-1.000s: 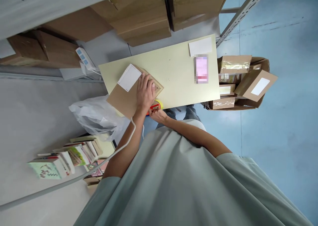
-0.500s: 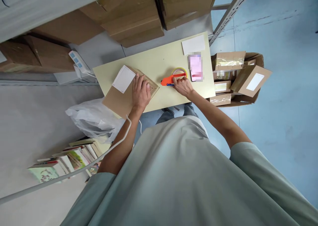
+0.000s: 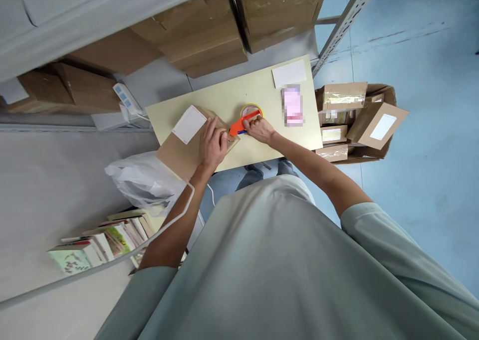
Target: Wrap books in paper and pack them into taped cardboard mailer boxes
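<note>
A cardboard box (image 3: 180, 156) with a white label (image 3: 189, 124) on top lies at the left of the pale yellow table (image 3: 224, 95). My left hand (image 3: 212, 145) rests on its top near the right end, fingers stretched out and lying on the cardboard. My right hand (image 3: 259, 129) is closed around an orange tape dispenser (image 3: 236, 126) that carries a roll of tape with a yellow edge. The dispenser's front end touches or nearly touches the box's right end, close to my left fingertips. Whether tape is stuck down there is too small to tell.
A phone with a blurred screen (image 3: 292, 103) and a white sheet (image 3: 289, 74) lie at the table's right. Beyond stands a large carton (image 3: 389, 130) of smaller boxes. Shelved boxes (image 3: 209, 31) line the back. A plastic bag (image 3: 145, 178) and books (image 3: 108, 243) are at left.
My right hand has moved left with the tape dispenser, bringing it to the box's right end. My left hand stays on the box. The view has shifted slightly.
</note>
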Motion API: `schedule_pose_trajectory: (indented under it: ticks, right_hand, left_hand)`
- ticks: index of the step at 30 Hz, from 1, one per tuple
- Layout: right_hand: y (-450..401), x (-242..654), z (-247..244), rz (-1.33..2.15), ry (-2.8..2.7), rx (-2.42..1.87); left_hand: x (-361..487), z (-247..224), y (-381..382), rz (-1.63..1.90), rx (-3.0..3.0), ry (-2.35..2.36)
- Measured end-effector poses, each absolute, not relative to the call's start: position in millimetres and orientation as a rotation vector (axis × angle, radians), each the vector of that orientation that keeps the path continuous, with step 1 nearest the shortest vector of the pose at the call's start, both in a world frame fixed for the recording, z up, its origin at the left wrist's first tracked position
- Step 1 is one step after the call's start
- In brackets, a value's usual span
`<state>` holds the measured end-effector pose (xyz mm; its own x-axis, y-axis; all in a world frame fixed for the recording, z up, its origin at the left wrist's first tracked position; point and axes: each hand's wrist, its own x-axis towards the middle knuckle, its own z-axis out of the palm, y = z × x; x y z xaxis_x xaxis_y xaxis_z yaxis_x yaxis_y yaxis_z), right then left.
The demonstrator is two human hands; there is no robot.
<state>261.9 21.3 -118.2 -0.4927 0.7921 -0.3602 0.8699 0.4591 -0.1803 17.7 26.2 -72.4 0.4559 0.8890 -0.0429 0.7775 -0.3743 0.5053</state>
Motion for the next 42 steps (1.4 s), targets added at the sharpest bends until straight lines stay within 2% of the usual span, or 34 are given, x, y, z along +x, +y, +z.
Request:
schedule_pose_trajectory:
  ticks: [4,8,17,22,29,36,42]
  right_hand:
    - [10.7,257.7,-115.0,-0.516,2.485,1.386]
    - [-4.9,249.7,-114.4,-0.530,2.512,1.325]
    - [-75.0,203.8,-113.3,-0.701,2.702,1.023]
    - [-85.1,192.0,-115.6,-0.734,2.710,1.030]
    - [-80.6,248.5,-114.1,-0.671,2.700,0.911]
    - [-25.0,340.2,-116.7,-0.532,2.460,1.257]
    - [11.7,317.1,-112.2,-0.562,2.451,1.386]
  left_hand:
    - [3.7,-73.5,59.6,0.474,2.056,1.730]
    - [-1.8,-89.4,74.9,0.419,1.974,1.849]
    - [15.9,-82.7,-28.6,0.354,2.230,1.520]
    - [10.0,-81.2,-45.0,0.334,2.277,1.449]
    - [10.5,-84.5,-45.3,0.336,2.288,1.457]
    - [10.1,-85.3,-45.3,0.315,2.240,1.462]
    - [11.4,-80.7,-49.2,0.299,2.301,1.399]
